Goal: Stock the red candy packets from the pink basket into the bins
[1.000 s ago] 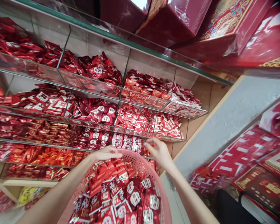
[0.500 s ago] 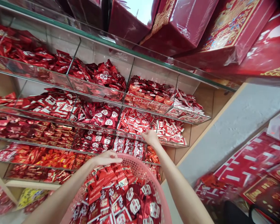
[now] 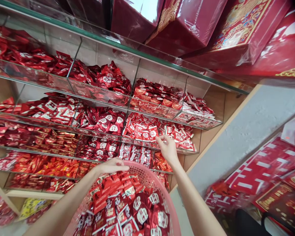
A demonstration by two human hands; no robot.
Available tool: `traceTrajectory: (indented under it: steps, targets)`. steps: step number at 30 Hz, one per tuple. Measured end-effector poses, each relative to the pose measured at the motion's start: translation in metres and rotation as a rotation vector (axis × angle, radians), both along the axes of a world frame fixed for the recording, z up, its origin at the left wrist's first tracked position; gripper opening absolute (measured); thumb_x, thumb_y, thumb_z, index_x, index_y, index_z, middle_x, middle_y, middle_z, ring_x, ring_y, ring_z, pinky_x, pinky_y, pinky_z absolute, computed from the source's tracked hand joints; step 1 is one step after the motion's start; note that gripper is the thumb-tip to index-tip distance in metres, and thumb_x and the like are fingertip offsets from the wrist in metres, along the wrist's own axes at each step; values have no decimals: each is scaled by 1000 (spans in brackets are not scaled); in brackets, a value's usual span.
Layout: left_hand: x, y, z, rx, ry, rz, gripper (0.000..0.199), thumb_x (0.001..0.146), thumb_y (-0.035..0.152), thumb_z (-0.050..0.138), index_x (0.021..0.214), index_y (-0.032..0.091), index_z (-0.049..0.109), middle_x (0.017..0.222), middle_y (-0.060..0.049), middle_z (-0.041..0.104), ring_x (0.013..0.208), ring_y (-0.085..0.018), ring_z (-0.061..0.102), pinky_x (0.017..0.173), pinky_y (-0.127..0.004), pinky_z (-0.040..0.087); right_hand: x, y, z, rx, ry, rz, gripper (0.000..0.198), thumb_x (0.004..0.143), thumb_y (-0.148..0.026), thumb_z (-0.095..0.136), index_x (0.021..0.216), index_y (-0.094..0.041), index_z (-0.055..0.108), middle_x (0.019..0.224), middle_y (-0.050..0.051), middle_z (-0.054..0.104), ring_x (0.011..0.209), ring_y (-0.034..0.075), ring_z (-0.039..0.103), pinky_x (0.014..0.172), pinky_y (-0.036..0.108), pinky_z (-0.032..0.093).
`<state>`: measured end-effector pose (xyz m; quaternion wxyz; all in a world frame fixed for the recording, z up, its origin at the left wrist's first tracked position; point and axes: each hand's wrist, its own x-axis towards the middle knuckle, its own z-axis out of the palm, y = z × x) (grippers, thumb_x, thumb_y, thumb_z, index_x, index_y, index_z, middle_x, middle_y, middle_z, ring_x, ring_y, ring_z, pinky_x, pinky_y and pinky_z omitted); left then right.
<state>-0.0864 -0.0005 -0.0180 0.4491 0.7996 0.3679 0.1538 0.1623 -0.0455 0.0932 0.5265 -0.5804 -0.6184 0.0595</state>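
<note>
Head view: right hand (image 3: 168,149) at the shelf packets (image 3: 146,132), left hand (image 3: 113,166) on the basket (image 3: 172,211)

The right hand reaches to the front edge of the rack's (image 3: 232,113) second row, near its right end, beside the divider between the last two bins. Its fingers are bent, the tips slightly apart and right by the corner of a red packet with a white label; whether they pinch it, I cannot tell.

The left hand clasps the basket's far rim, its fingers lying close together over the edge. The basket, pink and perforated, stands below the rack's front edge, filled with packets: bright red ones (image 3: 108,195) toward the far left rim, dark red ones with white labels (image 3: 141,214) toward the right.

More red and orange packets (image 3: 59,165) fill the other bins. Above, large red boxes (image 3: 186,29) sit on a glass shelf (image 3: 127,49). At the rack's lower left corner is a yellow bag (image 3: 34,206); right of the rack, a grey wall (image 3: 236,137).
</note>
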Motion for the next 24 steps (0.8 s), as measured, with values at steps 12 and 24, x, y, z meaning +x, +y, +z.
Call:
traceTrajectory:
  steps: [12,24]
  targets:
    - [7,-4,6,-101,-114,56,51,81,58,36,80,19,69,98,-2,64,97,-18,52,94,-26,30,-28,-60,-90,-577,138,618,33,72,-48,60,65,-17,56,60,-3,51,55,10,41,53,23,33]
    - [5,-12,14,-5,-113,-73,26,70,40,62,75,15,68,80,-2,61,79,-15,52,75,-24,38,-39,-56,-119,-564,157,564,32,71,-47,61,62,-17,55,60,-4,50,55,9,40,54,23,32]
